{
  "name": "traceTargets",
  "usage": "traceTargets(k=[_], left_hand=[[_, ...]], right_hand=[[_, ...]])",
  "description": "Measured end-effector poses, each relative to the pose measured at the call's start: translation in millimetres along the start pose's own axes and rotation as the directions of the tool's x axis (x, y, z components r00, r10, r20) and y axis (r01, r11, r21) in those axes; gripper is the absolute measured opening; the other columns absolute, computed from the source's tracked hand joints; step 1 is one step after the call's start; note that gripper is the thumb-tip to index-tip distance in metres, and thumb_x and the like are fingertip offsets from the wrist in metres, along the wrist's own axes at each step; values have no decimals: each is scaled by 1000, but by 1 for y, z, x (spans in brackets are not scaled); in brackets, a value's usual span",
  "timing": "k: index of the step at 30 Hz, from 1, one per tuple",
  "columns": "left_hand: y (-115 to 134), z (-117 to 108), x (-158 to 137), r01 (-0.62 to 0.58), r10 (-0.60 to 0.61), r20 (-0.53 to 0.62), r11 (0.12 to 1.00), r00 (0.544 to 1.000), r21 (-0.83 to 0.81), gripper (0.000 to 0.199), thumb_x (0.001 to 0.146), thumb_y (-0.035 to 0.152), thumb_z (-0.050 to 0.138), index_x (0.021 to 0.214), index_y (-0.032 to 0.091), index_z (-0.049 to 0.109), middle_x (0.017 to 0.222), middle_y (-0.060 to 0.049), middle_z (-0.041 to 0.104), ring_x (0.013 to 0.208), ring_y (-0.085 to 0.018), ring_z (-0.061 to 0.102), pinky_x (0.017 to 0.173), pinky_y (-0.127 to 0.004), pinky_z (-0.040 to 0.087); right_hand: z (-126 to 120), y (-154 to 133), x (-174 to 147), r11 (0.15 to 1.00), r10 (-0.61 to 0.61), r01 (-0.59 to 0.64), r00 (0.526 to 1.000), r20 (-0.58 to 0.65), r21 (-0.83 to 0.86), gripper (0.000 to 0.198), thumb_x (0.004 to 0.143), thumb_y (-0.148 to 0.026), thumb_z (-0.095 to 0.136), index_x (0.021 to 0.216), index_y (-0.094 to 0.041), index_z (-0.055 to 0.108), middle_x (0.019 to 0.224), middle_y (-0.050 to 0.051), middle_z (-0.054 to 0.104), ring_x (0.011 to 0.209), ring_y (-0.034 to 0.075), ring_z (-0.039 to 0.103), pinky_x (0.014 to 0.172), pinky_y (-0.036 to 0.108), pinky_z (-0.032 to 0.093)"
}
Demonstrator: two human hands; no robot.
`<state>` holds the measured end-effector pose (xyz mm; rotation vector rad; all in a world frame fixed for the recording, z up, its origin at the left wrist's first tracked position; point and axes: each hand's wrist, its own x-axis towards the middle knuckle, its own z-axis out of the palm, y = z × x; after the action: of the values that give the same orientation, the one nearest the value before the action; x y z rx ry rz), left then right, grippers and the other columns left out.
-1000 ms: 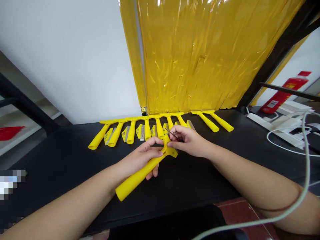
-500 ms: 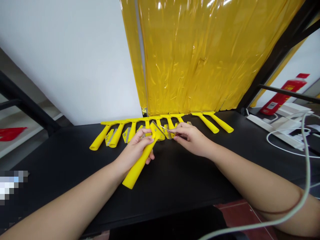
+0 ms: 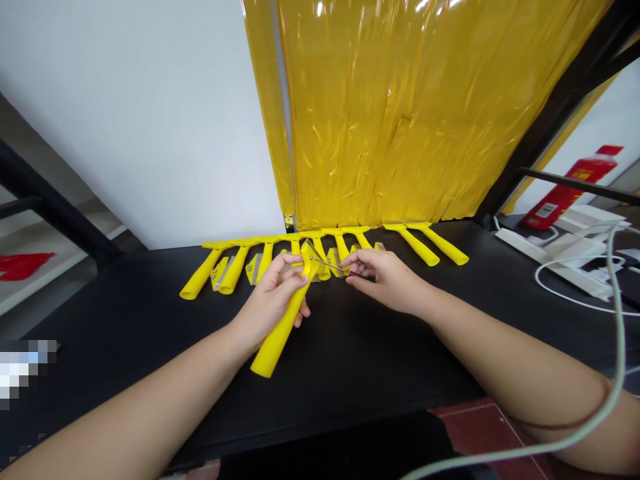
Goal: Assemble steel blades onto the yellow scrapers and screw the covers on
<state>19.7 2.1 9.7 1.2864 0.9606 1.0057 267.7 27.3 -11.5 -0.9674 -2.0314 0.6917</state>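
My left hand is closed around a yellow scraper, tilted with its head up and the handle's end toward me. My right hand grips a thin screwdriver with a dark red handle, mostly hidden in the fingers. The screwdriver's tip meets the scraper's head near its screws. Behind the hands, several yellow handles lie in a row along the back of the black table. Between them sit small yellow plates with metal blades, partly covered by my hands.
Two more yellow handles lie at the back right. A red bottle stands beside white power strips. A pale cable loops over my right forearm. Yellow plastic sheeting and a white panel rise behind the black table.
The screwdriver's tip has moved left onto the scraper's head. The scraper has turned a little more upright, its handle end shifting right. Both hands keep their grip.
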Motion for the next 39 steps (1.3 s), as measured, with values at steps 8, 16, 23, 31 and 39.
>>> traceTargets(k=[8,16,23,31,39], left_hand=[[-3,0,-2,-56,55,16,998,998,38,35,90,33,66,113,26,40,73,9,62,40,-12,61,35,-21,48],[-9,-3,-1,-173,186,-51,966,981,192,32,91,37,67,112,25,45,126,-6,63,47,-7,63,35,-23,51],[-18,-9,-2,-202,227,-37,921,973,332,32,98,39,62,125,26,50,65,6,52,55,-17,66,40,-24,53],[-14,-11,-2,-199,230,-51,917,972,345,34,98,36,61,130,27,52,60,6,52,52,-17,64,41,-24,54],[-15,-10,-3,-202,237,-65,919,969,337,30,96,38,63,122,26,52,84,1,65,53,-14,66,39,-23,53]], right_hand=[[-2,-5,2,979,106,-107,994,15,174,19,83,-23,75,94,-21,59,88,0,61,75,13,61,69,30,56],[-6,-8,6,867,301,-308,950,81,392,31,78,-31,83,91,-21,58,79,0,65,69,14,63,55,26,52],[-4,-10,7,849,281,-294,955,95,439,27,91,-44,70,88,-19,61,79,0,64,63,11,52,61,27,45],[-3,-6,6,845,261,-267,962,78,463,28,85,-32,76,93,-22,51,77,-6,56,62,10,53,63,28,45],[-5,-4,10,823,301,-302,950,81,481,41,91,-58,68,82,-19,57,60,-7,43,54,10,41,55,28,42]])
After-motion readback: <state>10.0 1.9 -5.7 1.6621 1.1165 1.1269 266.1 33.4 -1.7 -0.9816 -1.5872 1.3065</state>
